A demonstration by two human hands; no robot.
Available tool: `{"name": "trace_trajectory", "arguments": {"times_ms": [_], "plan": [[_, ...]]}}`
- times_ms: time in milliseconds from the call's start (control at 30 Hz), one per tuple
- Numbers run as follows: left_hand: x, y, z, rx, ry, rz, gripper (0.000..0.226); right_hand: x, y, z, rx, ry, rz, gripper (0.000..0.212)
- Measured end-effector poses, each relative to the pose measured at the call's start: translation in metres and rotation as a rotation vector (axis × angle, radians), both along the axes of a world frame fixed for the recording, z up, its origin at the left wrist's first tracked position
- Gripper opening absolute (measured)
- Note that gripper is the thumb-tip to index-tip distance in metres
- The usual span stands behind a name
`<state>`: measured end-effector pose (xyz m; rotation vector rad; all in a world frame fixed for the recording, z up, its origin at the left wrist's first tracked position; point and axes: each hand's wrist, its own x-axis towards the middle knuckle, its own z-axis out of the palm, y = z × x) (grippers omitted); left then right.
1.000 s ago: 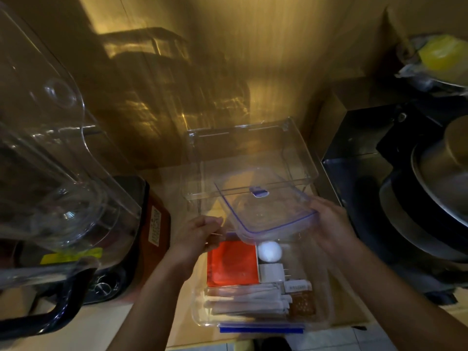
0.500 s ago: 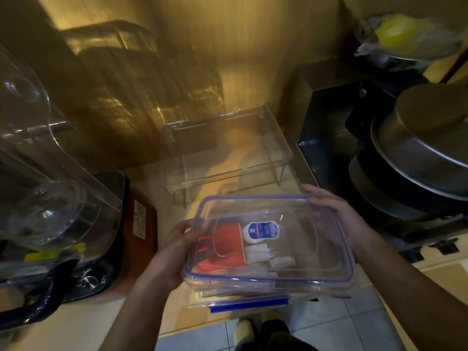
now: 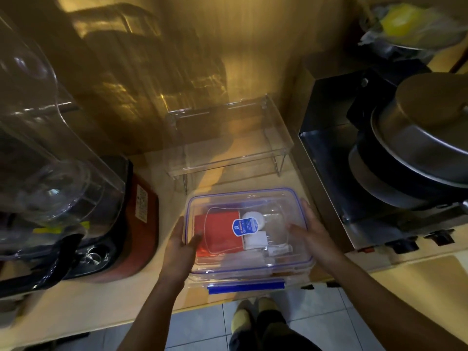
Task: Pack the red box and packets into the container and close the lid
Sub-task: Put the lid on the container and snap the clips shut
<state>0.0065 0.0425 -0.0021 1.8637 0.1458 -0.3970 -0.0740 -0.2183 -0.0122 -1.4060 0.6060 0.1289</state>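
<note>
Head view: two bare hands rest on the clear lid (image 3: 249, 203) of a plastic container (image 3: 253, 276) at the front edge of a kitchen counter (image 3: 83, 307).

The lid, edged in blue, lies flat across the container's top. The left hand (image 3: 181, 243) lies against the container's left side, fingers straight and together, thumb over the lid's edge, grasping nothing. The right hand (image 3: 312, 231) lies on the lid's right part, fingers spread flat, also grasping nothing. Inside the container, seen through the lid, the red box (image 3: 217, 234) fills the left half and pale packets (image 3: 243, 259) lie toward the near side. A blue latch (image 3: 245, 287) runs along the container's near wall. Left of the container stands a blender (image 3: 63, 198); behind it, a clear rack (image 3: 228, 145).
</note>
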Motion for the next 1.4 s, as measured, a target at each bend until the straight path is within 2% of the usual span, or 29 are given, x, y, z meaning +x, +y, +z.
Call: {"name": "trace_trajectory", "arguments": {"times_ms": [167, 600, 800, 1000, 1167, 1300, 1400], "plan": [[0.0, 0.013, -0.009, 0.079, 0.027, -0.062, 0.058, -0.003, 0.01, -0.006, -0.05, 0.013, -0.034, 0.073], [-0.004, 0.01, 0.0, 0.034, 0.053, 0.022, 0.04, -0.009, 0.017, -0.017, -0.282, 0.059, -0.026, 0.071], [-0.016, 0.009, -0.001, 0.051, 0.027, -0.013, 0.05, -0.013, 0.02, -0.018, -0.276, 0.049, -0.026, 0.069], [-0.02, 0.013, 0.001, 0.035, 0.069, 0.014, 0.039, -0.02, 0.026, -0.019, -0.323, 0.037, -0.038, 0.069], [-0.031, 0.016, -0.002, 0.059, 0.021, 0.002, 0.045, -0.022, 0.028, -0.019, -0.333, 0.021, -0.034, 0.066], [-0.036, 0.016, -0.005, 0.023, 0.06, 0.044, 0.049, -0.023, 0.028, -0.017, -0.343, 0.017, -0.015, 0.065], [-0.036, 0.015, -0.005, -0.013, 0.088, 0.084, 0.044, -0.022, 0.029, -0.016, -0.345, 0.014, -0.021, 0.066]]}}
